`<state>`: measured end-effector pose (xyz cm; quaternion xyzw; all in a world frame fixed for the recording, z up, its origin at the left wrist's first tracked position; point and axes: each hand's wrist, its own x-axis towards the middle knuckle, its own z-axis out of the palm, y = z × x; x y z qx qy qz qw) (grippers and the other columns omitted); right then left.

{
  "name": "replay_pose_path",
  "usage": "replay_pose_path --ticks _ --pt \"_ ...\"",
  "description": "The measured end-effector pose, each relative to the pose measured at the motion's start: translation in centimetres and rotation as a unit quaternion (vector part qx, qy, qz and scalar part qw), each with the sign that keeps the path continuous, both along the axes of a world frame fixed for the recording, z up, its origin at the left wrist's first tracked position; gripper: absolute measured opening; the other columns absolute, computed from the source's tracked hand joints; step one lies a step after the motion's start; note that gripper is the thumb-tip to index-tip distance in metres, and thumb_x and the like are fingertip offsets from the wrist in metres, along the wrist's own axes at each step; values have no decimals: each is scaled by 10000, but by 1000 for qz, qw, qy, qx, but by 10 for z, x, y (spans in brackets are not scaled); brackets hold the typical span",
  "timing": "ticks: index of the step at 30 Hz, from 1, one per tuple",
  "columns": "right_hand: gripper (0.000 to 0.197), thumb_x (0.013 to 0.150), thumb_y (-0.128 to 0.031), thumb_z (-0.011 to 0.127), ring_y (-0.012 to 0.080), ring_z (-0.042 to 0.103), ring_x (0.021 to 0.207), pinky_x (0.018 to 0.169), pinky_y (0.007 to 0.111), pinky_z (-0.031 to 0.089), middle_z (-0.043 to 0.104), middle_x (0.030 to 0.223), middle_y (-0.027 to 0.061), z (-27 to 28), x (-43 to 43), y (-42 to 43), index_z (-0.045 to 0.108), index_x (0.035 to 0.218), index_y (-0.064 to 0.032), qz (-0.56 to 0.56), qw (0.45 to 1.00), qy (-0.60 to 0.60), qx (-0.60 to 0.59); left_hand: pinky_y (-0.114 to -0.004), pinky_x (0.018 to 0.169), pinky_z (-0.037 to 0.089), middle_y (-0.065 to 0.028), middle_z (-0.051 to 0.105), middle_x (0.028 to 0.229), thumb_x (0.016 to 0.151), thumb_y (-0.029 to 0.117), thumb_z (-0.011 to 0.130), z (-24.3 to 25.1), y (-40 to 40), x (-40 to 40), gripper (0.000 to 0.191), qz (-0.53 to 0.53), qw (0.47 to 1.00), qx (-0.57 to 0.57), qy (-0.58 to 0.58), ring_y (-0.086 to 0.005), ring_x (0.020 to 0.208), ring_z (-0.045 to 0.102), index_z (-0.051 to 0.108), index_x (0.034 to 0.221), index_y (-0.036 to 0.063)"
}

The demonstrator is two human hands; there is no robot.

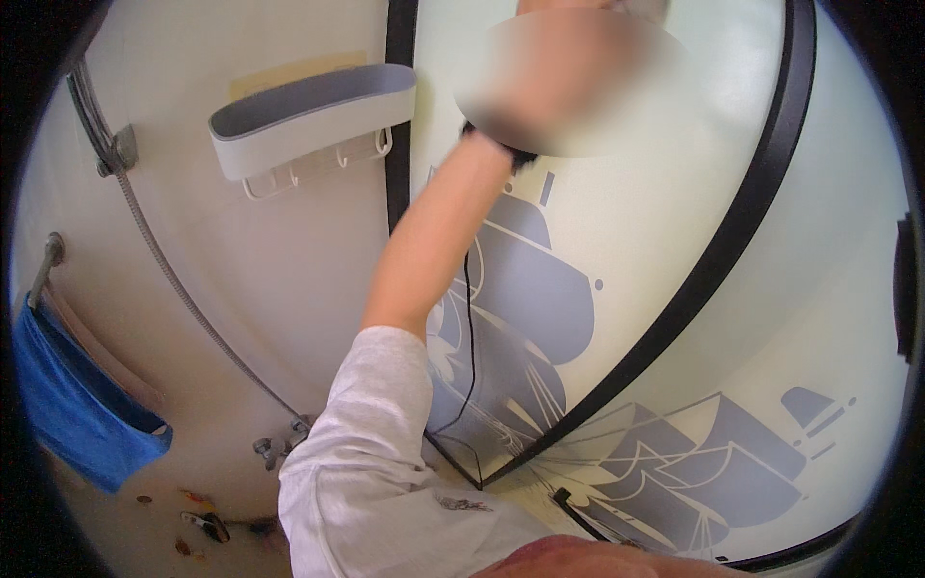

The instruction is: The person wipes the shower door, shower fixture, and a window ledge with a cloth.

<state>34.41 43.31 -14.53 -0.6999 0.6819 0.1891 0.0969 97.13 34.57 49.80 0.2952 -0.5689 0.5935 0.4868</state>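
Note:
My left hand [578,61] is raised at the top of the view, in front of a frosted shower panel [672,180]. A blur covers most of the hand, so its fingers and anything in them cannot be made out. A dark band [524,155] circles the wrist, and a light short sleeve [368,426] covers the upper arm. The panel carries a grey sailing-ship print [538,289] and sits in a black frame [723,231]. Below the forearm hangs a thin black cord [471,339]. My right hand is out of view.
On the left wall are a white-and-grey shower caddy [311,130] with hooks beneath, a shower hose [181,289] in a holder [119,148], and taps [267,449]. A blue cloth [79,412] hangs from a metal bar [47,267]. Small items, including a brush-like object [209,526], lie lower left.

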Motion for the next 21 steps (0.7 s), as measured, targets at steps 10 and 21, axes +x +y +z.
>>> replay_pose_path --ticks 10,21 --pt "468 683 -464 811 321 626 956 987 563 380 670 978 75 -3 7 -7 671 959 -114 -72 994 -46 -71 -455 976 398 -195 477 1163 696 75 641 -195 12 -6 646 -32 964 164 207 -377 1077 467 569 1336 121" --pt "488 640 -487 768 303 637 1019 943 541 421 713 952 26 0 5 -8 678 970 -139 -111 993 -6 -27 -444 1007 404 -207 463 1282 672 -50 587 -172 15 9 705 -15 971 142 191 -403 1115 467 556 1355 122"
